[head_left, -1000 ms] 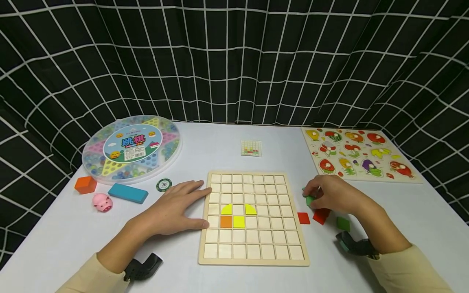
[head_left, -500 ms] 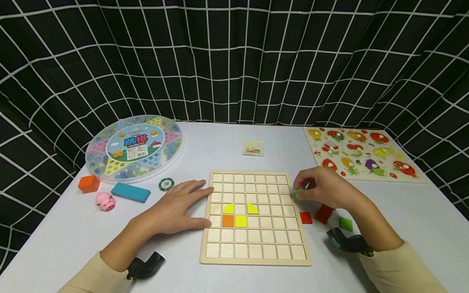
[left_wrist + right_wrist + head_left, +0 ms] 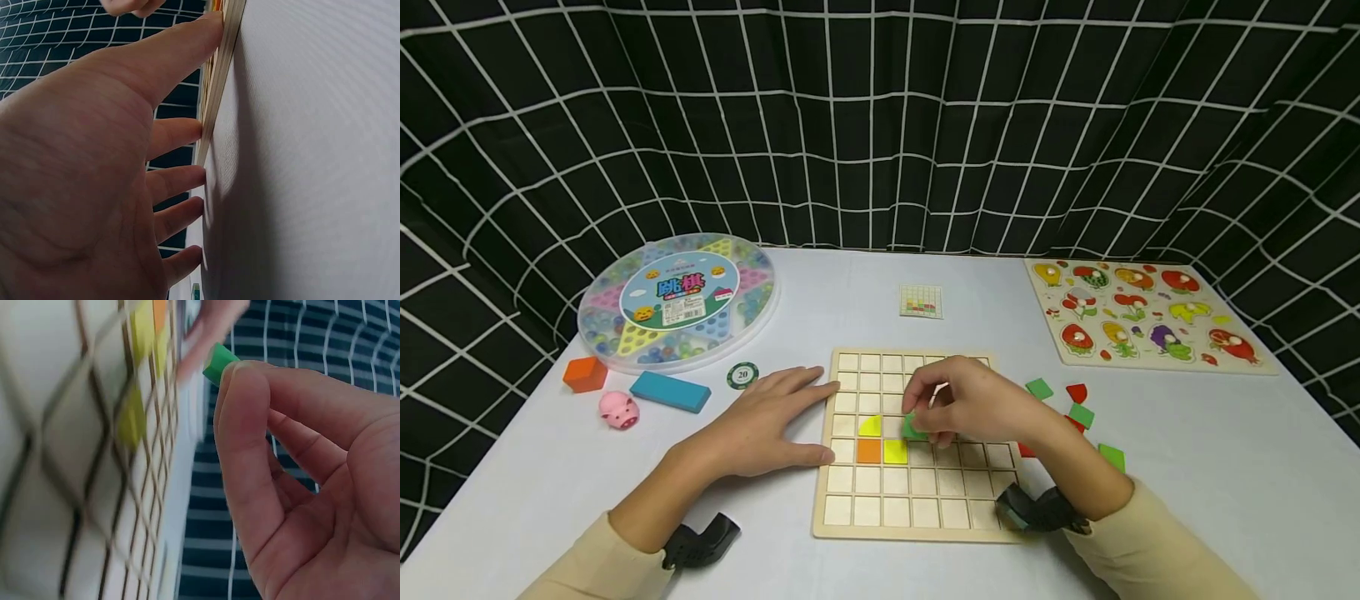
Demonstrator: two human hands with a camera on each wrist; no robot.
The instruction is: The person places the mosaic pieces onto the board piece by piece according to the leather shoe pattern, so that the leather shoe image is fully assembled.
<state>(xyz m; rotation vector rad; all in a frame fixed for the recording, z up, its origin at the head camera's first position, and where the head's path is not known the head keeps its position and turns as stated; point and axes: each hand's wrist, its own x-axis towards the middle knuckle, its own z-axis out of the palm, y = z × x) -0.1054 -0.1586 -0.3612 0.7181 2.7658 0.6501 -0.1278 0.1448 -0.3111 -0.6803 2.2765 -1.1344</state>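
orange is the block (image 3: pixel 585 375) that sits farthest left of the grid board (image 3: pixel 895 481), on the white table (image 3: pixel 1225 467). a pink pig (image 3: pixel 619 410) is left of the grid board too. a big round game box (image 3: pixel 677 300) with little balls in it lies left of the grid board and farther back. a blue block (image 3: pixel 670 392) and a small round chip (image 3: pixel 742 376) that says 20 are also left of the grid board, and the chip is nearer to it.

the left hand (image 3: pixel 758 432) is flat and spread out. it grips nothing; its thumb and first finger touch the left edge of the grid board.

on the grid board, an orange square (image 3: pixel 868 452) has a yellow round-sided piece (image 3: pixel 870 427) just behind it and a yellow square (image 3: pixel 895 452) beside it. a green piece (image 3: pixel 913 429) is over the middle of the grid board. the right wrist view shows a gap under it. a little card (image 3: pixel 921 302) lies behind the grid board.

the right hand (image 3: pixel 973 404) pinches the green piece with its thumb and finger, above the grid board. to the right of the grid board lie loose red and green bits (image 3: pixel 1112 457). a fruit puzzle (image 3: pixel 1150 317) lies to the right of the grid board, farther back.
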